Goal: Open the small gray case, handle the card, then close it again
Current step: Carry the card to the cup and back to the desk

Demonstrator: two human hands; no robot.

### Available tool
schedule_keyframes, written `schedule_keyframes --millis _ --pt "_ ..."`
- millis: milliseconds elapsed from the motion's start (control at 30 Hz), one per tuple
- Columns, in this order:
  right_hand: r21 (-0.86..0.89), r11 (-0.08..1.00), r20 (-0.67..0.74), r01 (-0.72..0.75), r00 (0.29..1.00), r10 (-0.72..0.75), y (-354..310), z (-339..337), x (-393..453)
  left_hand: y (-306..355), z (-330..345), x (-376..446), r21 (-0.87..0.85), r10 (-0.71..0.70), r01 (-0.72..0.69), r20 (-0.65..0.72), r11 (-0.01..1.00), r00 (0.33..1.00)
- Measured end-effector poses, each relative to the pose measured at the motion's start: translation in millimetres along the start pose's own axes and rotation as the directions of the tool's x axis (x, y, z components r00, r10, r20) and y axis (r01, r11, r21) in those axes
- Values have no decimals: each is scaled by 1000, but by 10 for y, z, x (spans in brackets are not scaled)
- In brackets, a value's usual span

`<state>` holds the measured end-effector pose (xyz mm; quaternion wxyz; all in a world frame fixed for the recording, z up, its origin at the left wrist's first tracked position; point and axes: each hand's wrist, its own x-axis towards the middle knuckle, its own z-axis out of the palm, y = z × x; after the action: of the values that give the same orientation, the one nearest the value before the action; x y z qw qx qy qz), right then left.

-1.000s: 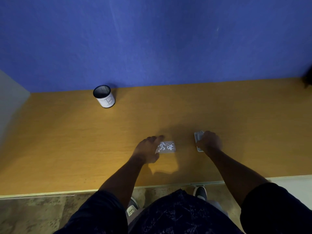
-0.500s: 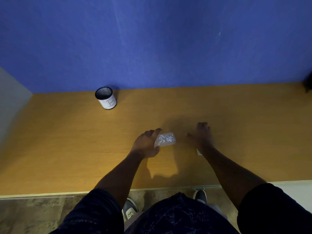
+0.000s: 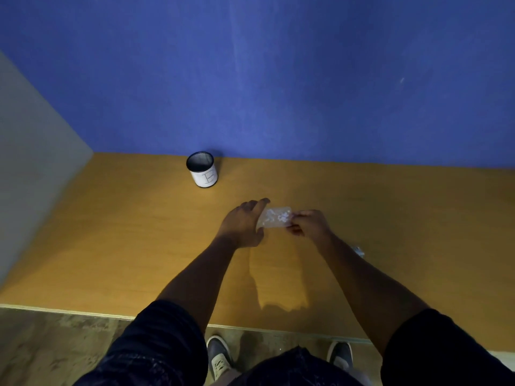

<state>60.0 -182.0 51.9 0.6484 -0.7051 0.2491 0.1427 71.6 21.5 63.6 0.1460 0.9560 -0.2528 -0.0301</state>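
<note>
A pale card with white speckled markings hangs a little above the wooden table, held from both ends. My left hand grips its left edge with thumb and fingers. My right hand pinches its right edge. The small gray case lies on the table to the right, mostly hidden behind my right forearm; only a corner shows, and I cannot tell whether it is open.
A white cup with a dark rim stands at the back of the table against the blue wall. A grey side panel borders the table's left. The table's front edge runs above my shoes.
My right hand has left the gray case and moved left to take the card's right edge. My left hand has lifted the card off the table.
</note>
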Motion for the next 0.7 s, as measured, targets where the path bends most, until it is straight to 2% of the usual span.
schedule_keyframes --millis 167,300,433,567,700 --pt "158 987 -13 2 1000 0 -330 257 193 -259 -161 121 -45 -118 114 -99 992 988" --pt "213 977 -11 11 1000 -9 -568 464 337 -512 -231 204 -77 -255 245 -180 966 950" --pt "265 964 -54 18 999 -4 -803 680 531 -829 -255 310 -23 -381 385 -199 923 903" --pt "315 949 -56 29 998 -12 -1014 906 717 -1085 -279 425 -50 -519 522 -218 852 826" --pt "332 941 -41 57 998 -46 -1222 1157 828 -1274 -259 491 -79 -572 568 -199 819 796"
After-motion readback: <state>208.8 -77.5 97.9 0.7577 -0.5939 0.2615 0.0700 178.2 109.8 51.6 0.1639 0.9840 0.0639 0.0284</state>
